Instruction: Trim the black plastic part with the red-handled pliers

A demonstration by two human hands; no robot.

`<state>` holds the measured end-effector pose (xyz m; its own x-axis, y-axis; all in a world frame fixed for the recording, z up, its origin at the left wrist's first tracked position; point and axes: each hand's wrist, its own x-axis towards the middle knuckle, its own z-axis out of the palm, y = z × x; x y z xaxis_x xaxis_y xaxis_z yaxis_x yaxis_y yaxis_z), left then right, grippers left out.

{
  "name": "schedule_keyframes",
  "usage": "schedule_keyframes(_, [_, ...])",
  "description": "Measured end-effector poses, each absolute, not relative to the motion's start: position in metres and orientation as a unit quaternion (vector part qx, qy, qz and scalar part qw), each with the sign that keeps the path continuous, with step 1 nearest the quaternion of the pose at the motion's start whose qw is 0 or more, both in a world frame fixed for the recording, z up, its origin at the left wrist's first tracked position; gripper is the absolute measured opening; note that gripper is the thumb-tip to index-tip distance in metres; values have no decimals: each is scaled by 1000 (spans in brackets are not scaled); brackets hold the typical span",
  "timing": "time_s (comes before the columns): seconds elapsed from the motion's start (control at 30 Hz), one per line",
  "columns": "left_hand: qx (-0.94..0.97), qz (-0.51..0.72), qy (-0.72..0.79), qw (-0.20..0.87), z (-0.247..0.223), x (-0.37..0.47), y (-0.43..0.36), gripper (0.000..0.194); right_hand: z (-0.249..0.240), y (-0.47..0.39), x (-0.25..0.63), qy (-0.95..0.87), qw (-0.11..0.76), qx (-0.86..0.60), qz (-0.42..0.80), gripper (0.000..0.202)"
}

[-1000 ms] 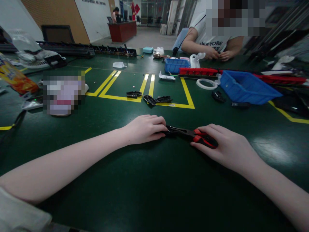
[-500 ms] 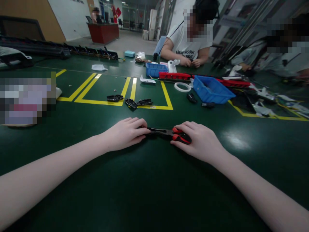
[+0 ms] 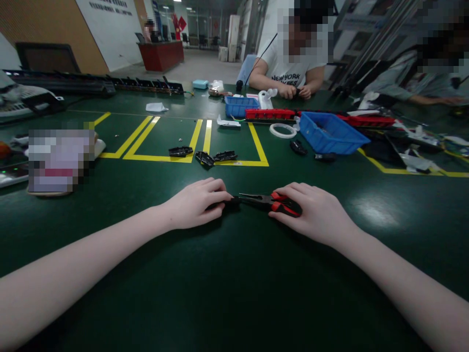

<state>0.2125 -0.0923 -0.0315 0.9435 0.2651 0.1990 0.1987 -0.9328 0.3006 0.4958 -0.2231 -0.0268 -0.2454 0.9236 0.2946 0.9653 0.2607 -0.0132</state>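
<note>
My right hand [image 3: 317, 210] is closed round the red-and-black handles of a pair of long-nose pliers [image 3: 261, 199]. The pliers point left, and their jaws stand slightly apart. My left hand [image 3: 200, 203] pinches a small black part [image 3: 231, 201] close to the jaw tips; the fingers cover most of it, so its kind cannot be made out. Whether the jaws touch the part is unclear. Beyond my hands, several similar-looking black plastic pieces [image 3: 205, 158] lie by the yellow tape lines.
A blue bin [image 3: 331, 134] and a smaller blue bin [image 3: 242, 106] stand farther back, near a roll of white tape [image 3: 283, 130] and a long red strip [image 3: 271, 115]. A blurred-out item [image 3: 60, 161] lies at left. A co-worker [image 3: 293, 73] sits opposite, hands on the table.
The pliers' jaws have drawn a little to the right, away from my left fingers, and now show a gap. The whole view has shifted slightly.
</note>
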Motion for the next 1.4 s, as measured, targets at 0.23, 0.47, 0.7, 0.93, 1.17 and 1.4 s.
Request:
schedule_keyframes(0.23, [991,106,66,48,-34,209,-91,35,-21,-224,499,-798,123,-582,-97,40])
schedule_keyframes(0.47, [995,93,8,-17,-32,206,-91,38,-15,-223,509,-837,104,-505,-185,40])
schedule_keyframes(0.7, [997,79,0,-15,-31,203,-89,41,-5,-225,516,-858,94,-472,-178,35])
schedule_keyframes(0.93, [997,70,2,-20,-31,203,-90,41,-10,-227,502,-852,82,-461,-234,34])
schedule_keyframes(1.17, [997,77,1,-26,-32,203,-91,40,-10,-227,500,-858,58,-437,-265,34])
schedule_keyframes(1.4, [997,76,1,-16,-32,204,-90,38,-7,-229,499,-859,29,-442,-258,34])
